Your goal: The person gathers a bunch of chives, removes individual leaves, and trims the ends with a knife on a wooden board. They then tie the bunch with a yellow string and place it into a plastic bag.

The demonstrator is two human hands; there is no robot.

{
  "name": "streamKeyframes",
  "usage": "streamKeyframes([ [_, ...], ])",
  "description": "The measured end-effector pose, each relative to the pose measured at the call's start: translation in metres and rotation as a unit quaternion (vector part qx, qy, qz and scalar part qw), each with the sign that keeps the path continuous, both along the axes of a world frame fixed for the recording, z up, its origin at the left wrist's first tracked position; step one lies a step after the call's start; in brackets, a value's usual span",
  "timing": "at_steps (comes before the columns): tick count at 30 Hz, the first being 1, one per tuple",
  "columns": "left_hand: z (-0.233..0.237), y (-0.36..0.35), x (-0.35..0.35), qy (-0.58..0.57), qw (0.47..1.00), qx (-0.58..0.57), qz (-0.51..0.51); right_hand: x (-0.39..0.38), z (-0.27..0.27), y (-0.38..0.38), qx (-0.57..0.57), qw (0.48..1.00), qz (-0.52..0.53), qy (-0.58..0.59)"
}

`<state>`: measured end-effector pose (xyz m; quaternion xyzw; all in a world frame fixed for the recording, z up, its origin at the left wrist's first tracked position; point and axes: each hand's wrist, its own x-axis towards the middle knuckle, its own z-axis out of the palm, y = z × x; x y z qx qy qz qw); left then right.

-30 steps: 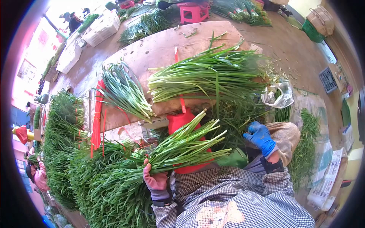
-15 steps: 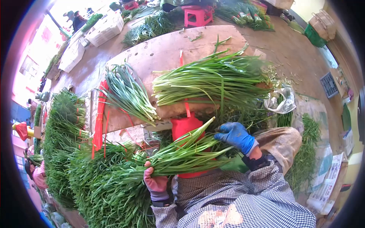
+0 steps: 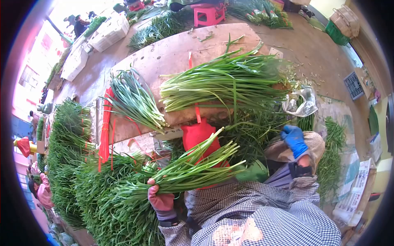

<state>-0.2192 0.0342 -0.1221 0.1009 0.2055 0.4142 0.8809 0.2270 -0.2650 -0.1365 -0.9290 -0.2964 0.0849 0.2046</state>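
My left hand (image 3: 160, 196), in a pink glove with a bare fingertip showing, is closed around a bunch of garlic chives (image 3: 197, 164). Its pale stem ends fan out to the right over my lap. My right hand (image 3: 294, 141), in a blue glove, is beside my right knee, apart from the bunch. Its fingers look curled, and whatever they may hold is hidden. Loose green leaves (image 3: 258, 131) lie just left of it. On the board in front lie a large pile of chives (image 3: 225, 84) and a smaller, darker bunch (image 3: 137, 98).
Red ties (image 3: 105, 131) hang over the left edge of the wooden board (image 3: 164, 57). Stacked chives (image 3: 111, 201) fill the left side. A clear plastic bag (image 3: 301, 102) sits at the board's right. Farther back are a pink stool (image 3: 209, 14) and white crates (image 3: 108, 33).
My right hand has moved right, away from the stem ends of the bunch, to beside my knee. My left hand still grips the bunch, shifted slightly left and down.
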Motion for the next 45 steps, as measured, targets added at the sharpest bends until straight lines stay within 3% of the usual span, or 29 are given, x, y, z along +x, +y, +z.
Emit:
streamKeyframes([
  [1,0.000,0.000,0.000,-0.001,1.000,-0.001,0.002,-0.003,0.010,-0.002,0.000,1.000,-0.001,0.000],
  [3,0.001,-0.002,0.002,-0.002,1.000,-0.003,0.003,-0.007,0.032,-0.010,-0.107,0.994,-0.007,-0.037],
  [5,0.000,-0.003,0.006,0.014,1.000,0.019,0.004,-0.015,0.024,-0.010,-0.055,0.995,0.035,-0.081],
  [9,0.020,-0.008,0.019,-0.019,1.000,-0.003,0.002,-0.067,0.052,0.058,0.137,0.972,0.149,0.119],
  [11,0.024,-0.008,0.021,0.075,0.994,0.070,-0.029,-0.083,0.034,0.082,0.169,0.944,0.147,0.241],
  [12,0.025,-0.009,0.023,0.075,0.994,0.071,-0.030,-0.091,0.025,0.092,0.170,0.944,0.146,0.241],
  [14,0.024,-0.011,0.025,0.030,0.999,0.028,-0.013,-0.106,0.011,0.109,0.259,0.865,0.083,0.421],
  [18,0.014,-0.012,0.017,0.006,1.000,-0.015,-0.006,-0.120,0.040,0.115,0.325,0.846,0.084,0.414],
  [21,0.006,-0.016,0.017,0.057,0.998,0.004,0.005,-0.117,0.060,0.109,0.346,0.820,0.066,0.451],
  [25,0.005,-0.016,0.027,0.045,0.999,0.006,-0.024,-0.116,0.040,0.092,0.268,0.838,0.059,0.471],
  [27,0.005,-0.018,0.022,0.002,0.999,-0.029,-0.030,-0.123,0.038,0.086,0.331,0.803,0.026,0.495],
  [30,-0.006,-0.016,0.018,0.014,0.999,-0.031,-0.016,-0.104,0.051,0.073,0.270,0.842,0.007,0.467],
  [33,0.002,-0.013,0.015,0.038,0.999,-0.026,-0.012,-0.075,0.040,0.046,0.333,0.843,0.004,0.422],
  [35,0.002,-0.012,0.012,0.044,0.999,-0.022,-0.022,-0.045,0.039,0.019,0.292,0.896,-0.011,0.334],
  [37,-0.002,-0.009,0.007,0.061,0.998,-0.030,-0.018,-0.012,0.029,-0.012,0.230,0.964,-0.006,0.135],
  [39,0.016,-0.015,0.020,0.073,0.996,-0.024,-0.045,0.003,0.042,-0.027,0.149,0.987,-0.039,-0.037],
  [40,0.011,-0.014,0.020,0.084,0.996,-0.006,-0.026,0.004,0.051,-0.030,0.098,0.993,-0.032,-0.058],
  [41,0.007,-0.014,0.020,0.095,0.995,0.013,-0.008,-0.002,0.052,-0.026,0.097,0.993,-0.035,-0.057],
  [43,-0.003,-0.013,0.016,0.061,0.998,-0.001,-0.009,-0.020,0.054,-0.011,0.133,0.985,0.095,-0.047],
  [44,-0.007,-0.012,0.014,0.027,1.000,-0.014,-0.005,-0.035,0.048,-0.004,0.150,0.982,0.077,0.089],
  [45,-0.007,-0.012,0.013,0.029,0.999,-0.015,-0.007,-0.052,0.053,0.010,0.146,0.975,0.093,0.137],
])
